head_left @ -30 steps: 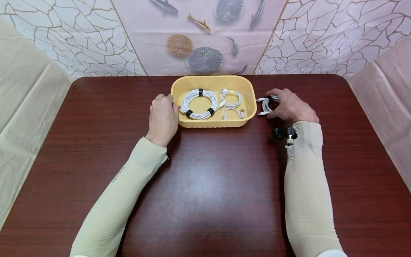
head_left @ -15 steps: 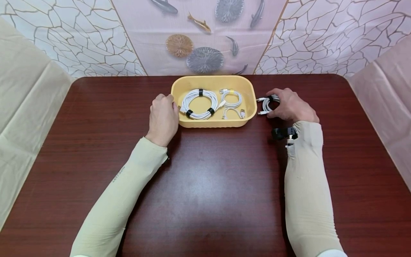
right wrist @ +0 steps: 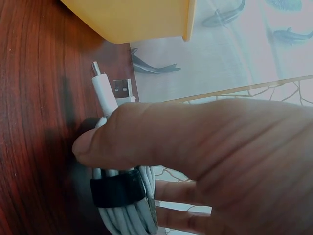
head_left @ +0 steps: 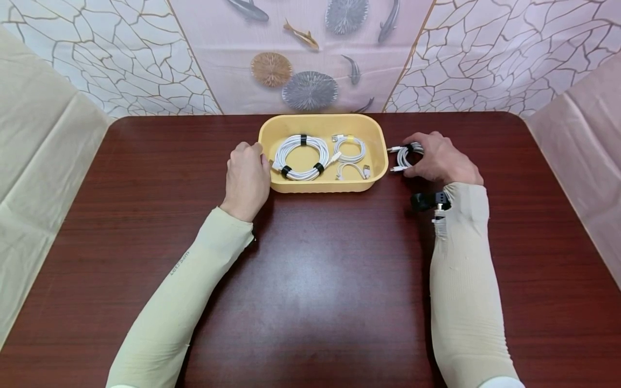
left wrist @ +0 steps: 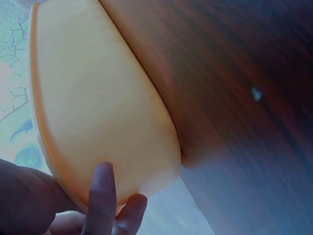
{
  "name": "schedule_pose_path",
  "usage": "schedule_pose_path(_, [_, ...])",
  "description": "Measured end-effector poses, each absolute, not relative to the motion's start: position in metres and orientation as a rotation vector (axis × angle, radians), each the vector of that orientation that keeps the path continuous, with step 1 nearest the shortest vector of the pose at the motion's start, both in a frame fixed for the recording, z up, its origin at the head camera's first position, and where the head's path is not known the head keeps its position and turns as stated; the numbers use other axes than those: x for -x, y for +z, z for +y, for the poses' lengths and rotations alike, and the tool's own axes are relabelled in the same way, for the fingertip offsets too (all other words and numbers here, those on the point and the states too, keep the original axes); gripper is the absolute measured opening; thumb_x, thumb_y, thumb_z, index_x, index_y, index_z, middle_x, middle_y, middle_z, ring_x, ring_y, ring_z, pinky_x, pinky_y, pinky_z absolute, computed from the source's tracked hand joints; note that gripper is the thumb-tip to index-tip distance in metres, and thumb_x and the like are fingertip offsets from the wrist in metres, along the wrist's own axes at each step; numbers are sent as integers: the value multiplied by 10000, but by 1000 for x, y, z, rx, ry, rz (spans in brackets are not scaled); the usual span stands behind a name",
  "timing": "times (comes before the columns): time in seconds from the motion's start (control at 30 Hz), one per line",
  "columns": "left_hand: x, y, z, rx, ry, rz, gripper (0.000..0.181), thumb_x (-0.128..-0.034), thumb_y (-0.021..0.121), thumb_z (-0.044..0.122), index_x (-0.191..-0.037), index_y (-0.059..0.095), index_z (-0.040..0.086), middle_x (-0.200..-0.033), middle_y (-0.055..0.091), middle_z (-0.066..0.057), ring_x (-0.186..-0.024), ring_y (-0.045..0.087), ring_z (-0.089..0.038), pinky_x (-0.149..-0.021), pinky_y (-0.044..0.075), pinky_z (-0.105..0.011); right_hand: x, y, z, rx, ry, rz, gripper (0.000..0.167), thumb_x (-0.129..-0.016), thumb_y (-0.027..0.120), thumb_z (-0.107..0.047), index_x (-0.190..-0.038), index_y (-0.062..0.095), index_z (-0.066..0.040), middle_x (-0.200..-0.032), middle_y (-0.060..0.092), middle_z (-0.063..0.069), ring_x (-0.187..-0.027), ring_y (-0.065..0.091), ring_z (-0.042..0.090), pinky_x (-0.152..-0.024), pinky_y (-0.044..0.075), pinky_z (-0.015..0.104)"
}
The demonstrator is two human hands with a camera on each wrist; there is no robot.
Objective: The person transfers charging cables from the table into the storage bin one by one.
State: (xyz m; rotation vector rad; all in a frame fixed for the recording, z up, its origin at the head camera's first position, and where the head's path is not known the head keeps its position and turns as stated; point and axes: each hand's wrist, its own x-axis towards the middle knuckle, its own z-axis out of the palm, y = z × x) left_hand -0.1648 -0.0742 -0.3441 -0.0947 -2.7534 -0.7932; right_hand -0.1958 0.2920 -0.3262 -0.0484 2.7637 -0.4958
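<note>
A yellow plastic basket (head_left: 320,187) stands near the table's back edge. My left hand (head_left: 246,180) grips its left end, with the thumb over the rim and fingers against the outer wall in the left wrist view. To the right of the basket, my right hand (head_left: 443,160) pinches a coiled white USB cable (right wrist: 117,215) bound with a black strap. Its two plugs point toward the basket. Inside the basket lie a large white cable coil (head_left: 290,144) with black straps, a smaller coil (head_left: 358,159) with a yellow tie, and a short white cable (head_left: 356,165).
The dark wood table (head_left: 310,291) stretches in front of the basket and to both sides. A patterned cloth (head_left: 310,48) hangs right behind the back edge, and pale cloth (head_left: 29,178) flanks the left side. A small black camera (head_left: 429,201) is worn at the right wrist.
The right hand and its coiled cable have shifted very slightly. The left hand, the basket and the cables inside it look the same.
</note>
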Motion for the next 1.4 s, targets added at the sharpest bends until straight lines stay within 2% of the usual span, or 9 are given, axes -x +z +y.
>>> schedule_pose_path(0.37, [165, -344, -74, 85, -786, -2759, 217, -1007, 526, 43, -1014, 706, -78, -958, 631, -244, -890, 684, -481, -779, 586, -533, 196, -324, 292, 60, -504, 2785, 758, -844, 746, -241, -1525, 425, -151, -1435, 383, 315, -1304, 342, 477, -962, 391, 675])
schedule_pose_path(0.9, [164, -344, -73, 82, -790, -2760, 224, -1010, 524, 48, -1038, 709, -76, -961, 629, -241, -892, 684, -476, -782, 587, -530, 194, -318, 292, 45, -499, 2785, 769, -854, 743, -279, -1538, 410, -171, -1478, 356, 315, -1357, 316, 487, -973, 389, 709])
schedule_pose_path(1.4, [165, -344, -73, 83, -785, -2758, 221, -1009, 523, 46, -1014, 707, -77, -955, 630, -240, -878, 683, -475, -772, 586, -530, 194, -315, 291, 62, -508, 2803, 771, -842, 741, -258, -1532, 415, -148, -1493, 350, 317, -1365, 303, 496, -971, 386, 704])
